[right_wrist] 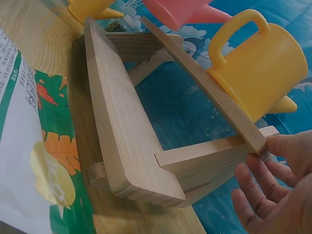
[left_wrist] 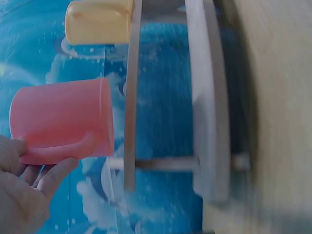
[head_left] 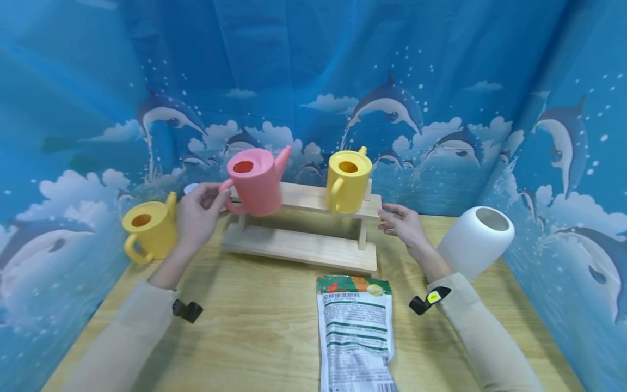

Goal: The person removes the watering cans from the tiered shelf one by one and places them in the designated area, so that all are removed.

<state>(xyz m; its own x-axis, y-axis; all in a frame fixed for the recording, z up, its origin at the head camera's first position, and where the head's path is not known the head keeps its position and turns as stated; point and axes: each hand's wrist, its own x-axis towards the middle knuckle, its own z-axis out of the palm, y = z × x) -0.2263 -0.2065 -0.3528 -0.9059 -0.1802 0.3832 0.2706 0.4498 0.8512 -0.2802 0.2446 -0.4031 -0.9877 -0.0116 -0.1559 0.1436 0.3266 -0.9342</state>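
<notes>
While the left hand (head_left: 198, 215) holds the pink can (head_left: 257, 188) by its handle (left_wrist: 68, 148), we see the can over the left part of the upper shelf (head_left: 303, 197), its base just clear of the wood in the left wrist view. Fingers are narrow on the handle; we take that grip as the easy one, since the handle faces left and the spout points away to the right.

Right hand (head_left: 404, 223) pinches the right end of the upper shelf, thumb on top, a finger under, the others loosely bent. We read this as steadying the rack (head_left: 299, 245), light wood that could slide if bumped.

Yellow can (head_left: 350, 185) stands upright near the shelf's right end, so we judge the left part has room for another. Second can (head_left: 152, 231), also yellow, is on the table (head_left: 245, 316) left of the rack, beyond the left arm. Bag (head_left: 355, 332) lies flat in front, printed side up; vase (head_left: 475, 239) is at right, past the right wrist. Both seem out of the way of the rack.
</notes>
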